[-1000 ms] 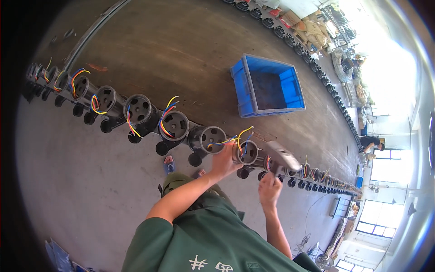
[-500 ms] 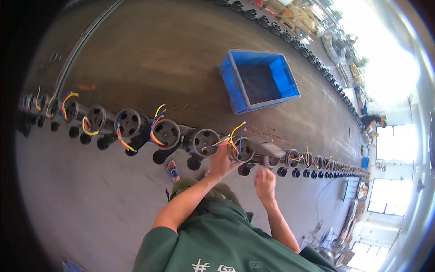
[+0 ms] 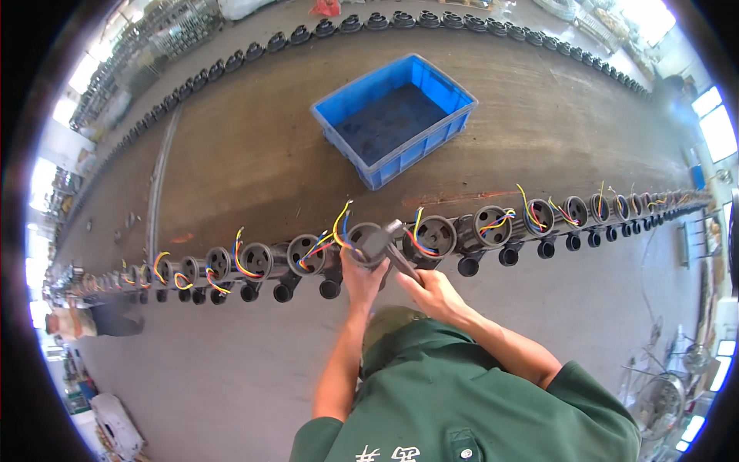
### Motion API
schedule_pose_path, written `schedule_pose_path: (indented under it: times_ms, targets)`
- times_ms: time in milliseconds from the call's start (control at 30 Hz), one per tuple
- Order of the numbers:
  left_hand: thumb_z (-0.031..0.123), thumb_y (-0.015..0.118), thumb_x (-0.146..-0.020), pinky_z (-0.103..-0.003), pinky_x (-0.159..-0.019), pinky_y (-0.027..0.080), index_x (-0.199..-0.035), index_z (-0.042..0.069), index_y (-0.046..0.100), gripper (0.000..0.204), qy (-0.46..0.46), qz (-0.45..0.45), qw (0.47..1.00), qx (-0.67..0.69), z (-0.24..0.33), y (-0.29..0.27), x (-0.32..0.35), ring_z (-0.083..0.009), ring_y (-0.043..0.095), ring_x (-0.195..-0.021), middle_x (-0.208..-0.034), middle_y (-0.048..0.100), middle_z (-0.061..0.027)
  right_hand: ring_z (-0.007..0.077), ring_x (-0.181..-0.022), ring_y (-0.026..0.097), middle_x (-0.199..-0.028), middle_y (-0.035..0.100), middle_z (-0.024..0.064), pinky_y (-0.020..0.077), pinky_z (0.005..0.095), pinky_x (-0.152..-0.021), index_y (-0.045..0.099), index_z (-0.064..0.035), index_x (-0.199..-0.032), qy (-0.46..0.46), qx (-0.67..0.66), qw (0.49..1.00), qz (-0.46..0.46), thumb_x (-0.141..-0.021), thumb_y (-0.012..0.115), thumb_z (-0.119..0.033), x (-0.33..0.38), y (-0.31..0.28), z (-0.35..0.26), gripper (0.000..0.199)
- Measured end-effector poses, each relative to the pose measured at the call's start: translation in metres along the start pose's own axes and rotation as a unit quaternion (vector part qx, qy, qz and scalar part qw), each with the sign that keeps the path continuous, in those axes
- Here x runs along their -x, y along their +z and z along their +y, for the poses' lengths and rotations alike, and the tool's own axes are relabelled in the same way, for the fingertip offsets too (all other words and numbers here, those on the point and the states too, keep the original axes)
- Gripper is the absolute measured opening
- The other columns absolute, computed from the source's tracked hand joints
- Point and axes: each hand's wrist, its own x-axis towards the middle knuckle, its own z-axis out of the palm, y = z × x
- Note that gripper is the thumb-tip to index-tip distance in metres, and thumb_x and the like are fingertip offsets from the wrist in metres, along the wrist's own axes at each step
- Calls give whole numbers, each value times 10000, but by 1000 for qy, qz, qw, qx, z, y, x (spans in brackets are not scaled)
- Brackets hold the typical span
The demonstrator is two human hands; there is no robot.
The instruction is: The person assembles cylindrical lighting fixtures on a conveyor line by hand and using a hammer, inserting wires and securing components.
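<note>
The right hand is closed around the handle of a hammer. The hammer's head appears over the opening of a black round housing; whether they touch, it is not possible to tell. The left hand holds this same housing at its near side, with some fingers hidden. Yellow and blue wires rise from it. The housing stands at the near edge of a long brown table, between 2 similar housings, in a long row of them. Beyond, on the table, sits 1 blue crate, turned at an angle. A row of dark parts follows the far edge. At the left is 1 blurred person.
</note>
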Motion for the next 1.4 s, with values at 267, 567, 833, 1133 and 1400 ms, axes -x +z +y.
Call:
schedule_pose_path:
  times_ms: [267, 567, 833, 1133, 1400]
  targets:
    - [212, 908, -781, -402, -983, 515, -1349, -6, 449, 761, -183, -33, 979, 86, 39, 63, 89, -269, 602, -1152, -1252, 584, -171, 105, -565, 404, -574, 489, 50, 366, 342, -512, 649, 26, -870, -74, 66, 994, 37, -972, 669, -303, 41, -131, 40, 345]
    - [251, 982, -597, -469, -1072, 445, -1430, 5, 421, 1034, 51, -5, 998, 29, 53, 114, 44, -403, 550, -1249, -1337, 556, -218, 119, -583, 420, -596, 516, 82, 378, 353, -539, 633, 40, -882, -62, 27, 996, 54, -1022, 637, -324, 37, -136, 41, 389]
    - [290, 971, -594, -469, -996, 467, -1373, 42, 474, 957, 126, -9, 992, -10, 55, 104, 29, -380, 591, -1202, -1250, 631, -164, 115, -603, 522, -649, 564, 16, 435, 333, -566, 618, 6, -794, 71, 106, 990, 52, -1030, 564, -469, 17, -131, 27, 533]
    - [214, 953, -549, -483, -1019, 449, -1370, 62, 464, 968, 132, -6, 991, -9, 44, 100, 31, -372, 568, -1208, -1300, 585, -139, 98, -580, 479, -599, 509, -6, 396, 321, -533, 544, -40, -724, -62, 219, 961, 156, -1054, 553, -338, 17, -94, 62, 445]
    - [189, 950, -529, -490, -1038, 426, -1396, 65, 442, 1012, 121, 7, 993, 8, 35, 102, 30, -380, 544, -1237, -1358, 558, -146, 34, -531, 411, -615, 485, -49, 321, 228, -481, 557, -72, -761, 63, 70, 993, 77, -1080, 512, -381, 35, -97, -20, 447]
